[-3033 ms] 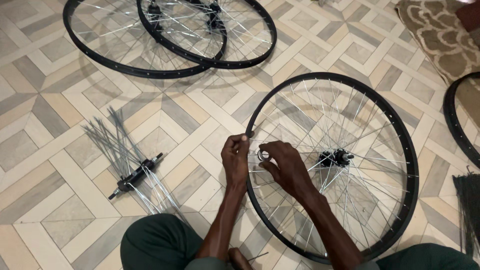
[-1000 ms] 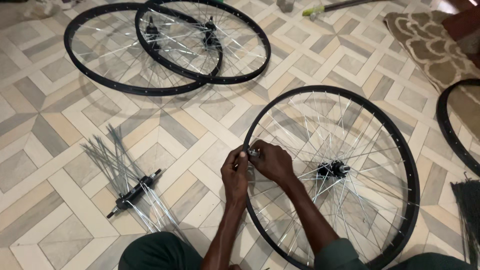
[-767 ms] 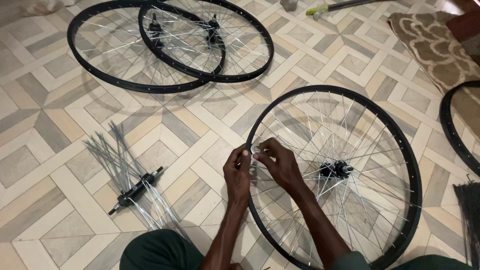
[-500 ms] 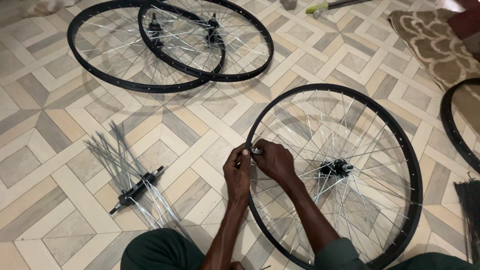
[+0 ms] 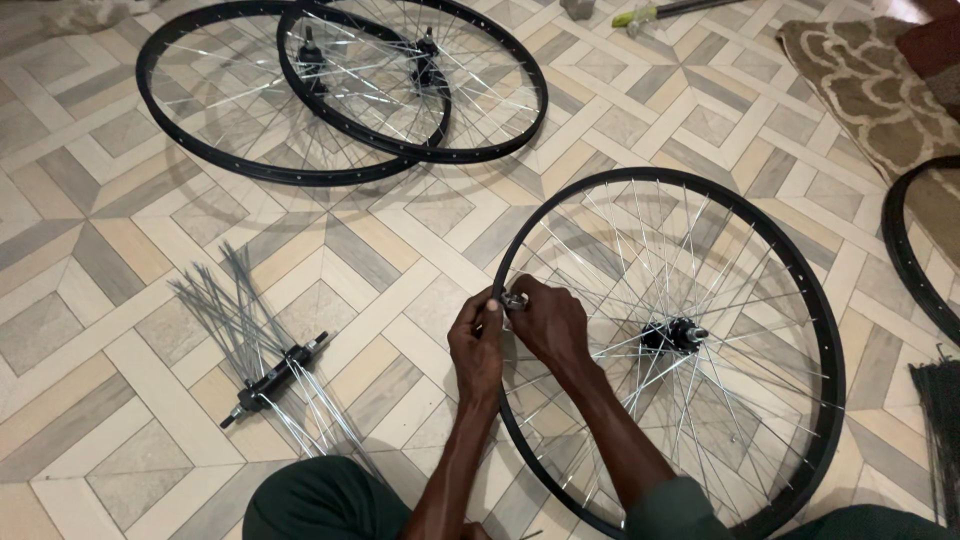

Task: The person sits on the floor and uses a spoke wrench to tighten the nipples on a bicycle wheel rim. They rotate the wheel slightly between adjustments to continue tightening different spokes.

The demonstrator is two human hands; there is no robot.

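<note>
1. On the tiled floor, right before the person's knees, lies a black bicycle wheel rim, flat, with thin silver spokes running to its hub.
2. Both hands meet at the rim's left edge: the left hand pinches the rim from outside, its grip closed on the black band.
3. The right hand reaches from inside the wheel, fingers closed around a small round metal tool pressed against the rim, touching the left hand's fingertips.
4. To the left, well apart from the wheel, rests a loose hub with a fan of spokes spread over the tiles.
5. Farther off, at the top, two more spoked wheels lie overlapping one another.
6. At the right edge, part of another black rim sits beside a patterned rug, with a bundle of dark spokes below it.
</note>
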